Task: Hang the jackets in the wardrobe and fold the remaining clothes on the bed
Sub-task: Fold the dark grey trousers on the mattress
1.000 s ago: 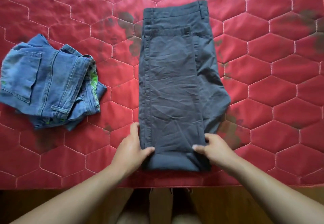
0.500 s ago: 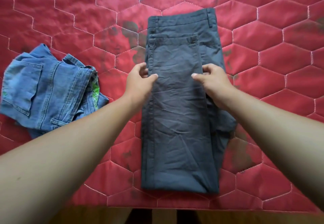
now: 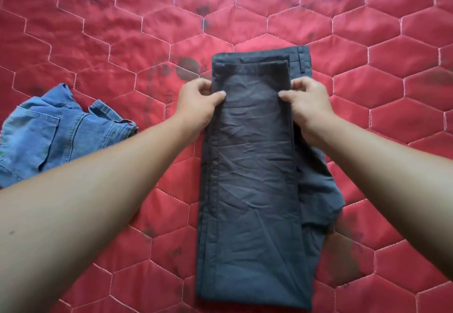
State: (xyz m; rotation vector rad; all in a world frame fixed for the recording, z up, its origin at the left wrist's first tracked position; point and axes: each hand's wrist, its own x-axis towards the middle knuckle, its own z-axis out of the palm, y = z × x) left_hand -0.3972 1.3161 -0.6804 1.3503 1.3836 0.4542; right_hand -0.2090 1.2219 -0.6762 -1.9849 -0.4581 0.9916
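Dark grey trousers (image 3: 255,178) lie folded lengthwise on the red quilted bedspread (image 3: 367,72), waistband at the far end, near fold close to the bottom of the view. The top layer's far edge sits just short of the waistband, leaving a thin strip and a belt loop showing on the right. The left long edge is straight and stacked in several layers. The right edge is uneven: lower fabric bulges out past the top layer around the middle.

The left hand (image 3: 198,103) pinches the top layer's left edge near the far end, thumb on top, fingers curled under. The right hand (image 3: 307,103) pinches the right edge at the same level, same way. Both are closed on the trousers, forearms reaching in from the near corners.

Blue jeans (image 3: 56,134) sit bunched at the left, well apart from the trousers, partly hidden under the left forearm and cut off by the left edge of the view.

Bare bedspread lies open beyond the waistband and to the right of the trousers. A strip between jeans and trousers is also free. Dark smudges mark the quilt in places.
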